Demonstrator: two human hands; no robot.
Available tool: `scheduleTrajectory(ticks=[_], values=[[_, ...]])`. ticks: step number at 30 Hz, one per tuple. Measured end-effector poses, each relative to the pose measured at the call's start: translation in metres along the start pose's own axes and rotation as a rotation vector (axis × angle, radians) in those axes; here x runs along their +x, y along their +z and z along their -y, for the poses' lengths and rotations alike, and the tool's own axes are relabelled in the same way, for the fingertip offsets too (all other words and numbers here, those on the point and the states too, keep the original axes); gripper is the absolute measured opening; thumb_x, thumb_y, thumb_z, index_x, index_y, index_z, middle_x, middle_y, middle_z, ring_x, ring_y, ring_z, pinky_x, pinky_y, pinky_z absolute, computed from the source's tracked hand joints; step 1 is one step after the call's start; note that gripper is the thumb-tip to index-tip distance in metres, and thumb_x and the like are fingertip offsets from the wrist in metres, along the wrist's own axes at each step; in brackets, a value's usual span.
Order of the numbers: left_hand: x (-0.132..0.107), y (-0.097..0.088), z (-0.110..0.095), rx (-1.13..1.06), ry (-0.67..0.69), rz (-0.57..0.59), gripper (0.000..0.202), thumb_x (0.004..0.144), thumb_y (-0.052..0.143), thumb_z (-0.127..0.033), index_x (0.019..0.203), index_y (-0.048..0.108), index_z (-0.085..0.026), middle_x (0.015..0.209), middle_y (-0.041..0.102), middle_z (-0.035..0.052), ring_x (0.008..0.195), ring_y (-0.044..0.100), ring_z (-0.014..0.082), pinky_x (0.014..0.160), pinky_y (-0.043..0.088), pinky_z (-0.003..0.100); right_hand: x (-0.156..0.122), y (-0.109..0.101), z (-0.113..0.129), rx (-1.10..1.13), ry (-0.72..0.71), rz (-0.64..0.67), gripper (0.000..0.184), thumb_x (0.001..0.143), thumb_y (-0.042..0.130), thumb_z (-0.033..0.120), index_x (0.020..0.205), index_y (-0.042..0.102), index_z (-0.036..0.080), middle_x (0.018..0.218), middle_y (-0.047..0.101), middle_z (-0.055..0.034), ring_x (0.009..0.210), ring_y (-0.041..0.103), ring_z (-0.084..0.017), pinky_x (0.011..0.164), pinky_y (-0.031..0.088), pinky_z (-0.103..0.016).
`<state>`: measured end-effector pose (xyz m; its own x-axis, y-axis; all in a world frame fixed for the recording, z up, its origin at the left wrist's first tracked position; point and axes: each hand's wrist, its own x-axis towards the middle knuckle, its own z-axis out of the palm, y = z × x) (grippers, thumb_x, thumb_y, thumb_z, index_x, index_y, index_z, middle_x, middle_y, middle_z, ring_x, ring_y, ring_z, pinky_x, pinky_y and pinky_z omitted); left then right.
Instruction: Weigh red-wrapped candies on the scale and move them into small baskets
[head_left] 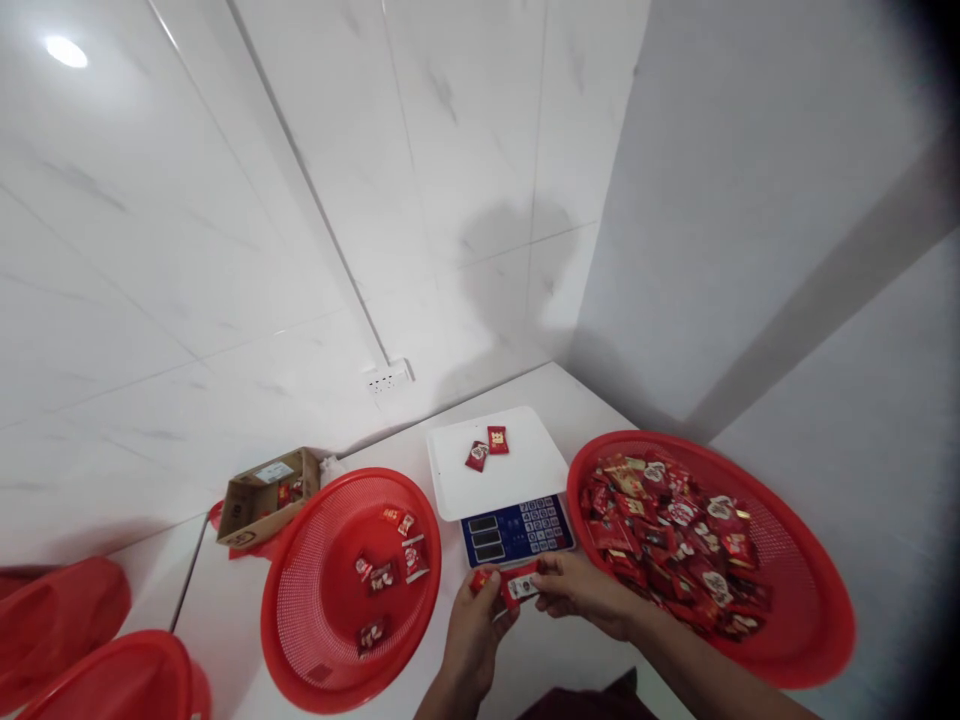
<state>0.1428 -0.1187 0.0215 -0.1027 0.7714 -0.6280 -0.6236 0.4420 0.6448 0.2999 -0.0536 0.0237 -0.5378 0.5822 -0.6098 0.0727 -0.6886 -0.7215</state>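
My left hand (480, 625) is closed on a small red candy packet, just in front of the scale (450, 490). Between my two hands is a red packet with a white label (523, 585), and my right hand (581, 597) pinches its right end. Whether the left fingers grip one packet or two, I cannot tell. Two red packets (497, 440) lie on the scale's white pan. The scale's blue keypad panel (517, 532) faces me, just beyond my fingers.
At right, a large red basket (817, 600) holds a heap of red packets. A red mesh basket (289, 640) at left holds several. Behind it stands a cardboard box (247, 510) with packets. Another red basket (112, 680) is at lower left. A socket strip (388, 377) is on the wall.
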Motion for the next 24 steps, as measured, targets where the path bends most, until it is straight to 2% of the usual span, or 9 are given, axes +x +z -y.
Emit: scheduleTrajectory(ticks=[2,4,7,10,13,16,20,24], values=[[0.003,0.0,-0.001,-0.043,0.01,-0.054,0.031,0.068,0.067,-0.033,0.091,0.053,-0.019,0.088,0.065,0.0058,0.073,0.062,0.0144,0.071,0.047,0.029,0.008,-0.005,0.009,0.069,-0.02,-0.102,0.022,0.066,0.071,0.028,0.078,0.059,0.014,0.073,0.063,-0.0022,0.06,0.058,-0.007,0.059,0.045,-0.018],[0.004,-0.002,-0.002,-0.071,0.027,-0.092,0.032,0.067,0.068,-0.034,0.09,0.052,-0.02,0.09,0.064,0.005,0.073,0.062,0.015,0.074,0.047,0.03,0.016,-0.009,0.022,0.21,-0.075,-0.17,0.025,0.066,0.072,0.026,0.084,0.058,0.016,0.082,0.065,-0.0036,0.067,0.061,-0.009,0.065,0.048,-0.02],[0.002,-0.007,-0.004,-0.025,0.029,-0.073,0.033,0.065,0.068,-0.04,0.086,0.052,-0.02,0.091,0.064,0.005,0.073,0.062,0.015,0.074,0.046,0.031,0.022,-0.011,0.038,0.374,-0.115,-0.216,0.043,0.065,0.073,0.028,0.103,0.053,0.024,0.105,0.061,-0.0052,0.088,0.061,-0.014,0.073,0.049,-0.026],[-0.001,-0.007,-0.001,0.126,-0.008,0.007,0.036,0.063,0.069,-0.044,0.082,0.053,-0.018,0.084,0.064,0.0041,0.063,0.059,0.0114,0.066,0.044,0.026,0.019,-0.009,0.036,0.242,-0.076,-0.204,0.051,0.065,0.072,0.034,0.111,0.051,0.025,0.114,0.056,-0.0072,0.093,0.059,-0.016,0.074,0.048,-0.029],[-0.003,-0.003,0.007,0.322,-0.034,0.114,0.036,0.059,0.07,-0.043,0.076,0.055,-0.016,0.064,0.061,0.0002,0.048,0.05,0.0073,0.051,0.035,0.021,0.008,-0.001,0.02,-0.05,-0.061,-0.028,0.042,0.069,0.067,0.038,0.105,0.057,0.019,0.102,0.062,-0.008,0.083,0.06,-0.015,0.068,0.047,-0.026],[-0.004,0.003,0.013,0.511,-0.015,0.186,0.029,0.059,0.069,-0.039,0.065,0.056,-0.015,0.05,0.051,-0.0033,0.041,0.04,0.0062,0.045,0.026,0.022,0.0,0.007,0.003,-0.299,-0.129,0.075,0.023,0.07,0.063,0.035,0.083,0.064,0.016,0.074,0.065,-0.0028,0.067,0.058,-0.012,0.056,0.042,-0.02],[-0.003,0.006,0.016,0.678,0.011,0.162,0.026,0.061,0.066,-0.039,0.057,0.054,-0.016,0.044,0.045,-0.0043,0.039,0.036,0.0073,0.043,0.024,0.023,-0.001,0.005,-0.008,-0.4,-0.145,0.028,0.016,0.071,0.061,0.032,0.067,0.061,0.016,0.056,0.059,0.0015,0.053,0.053,-0.009,0.046,0.037,-0.017],[0.001,0.0,0.017,0.672,0.041,0.104,0.036,0.064,0.061,-0.051,0.058,0.052,-0.017,0.043,0.045,-0.0044,0.039,0.036,0.0078,0.043,0.023,0.023,0.007,-0.005,-0.006,-0.324,-0.125,-0.041,0.017,0.068,0.064,0.03,0.062,0.059,0.015,0.051,0.057,0.0019,0.048,0.051,-0.008,0.044,0.036,-0.017]])
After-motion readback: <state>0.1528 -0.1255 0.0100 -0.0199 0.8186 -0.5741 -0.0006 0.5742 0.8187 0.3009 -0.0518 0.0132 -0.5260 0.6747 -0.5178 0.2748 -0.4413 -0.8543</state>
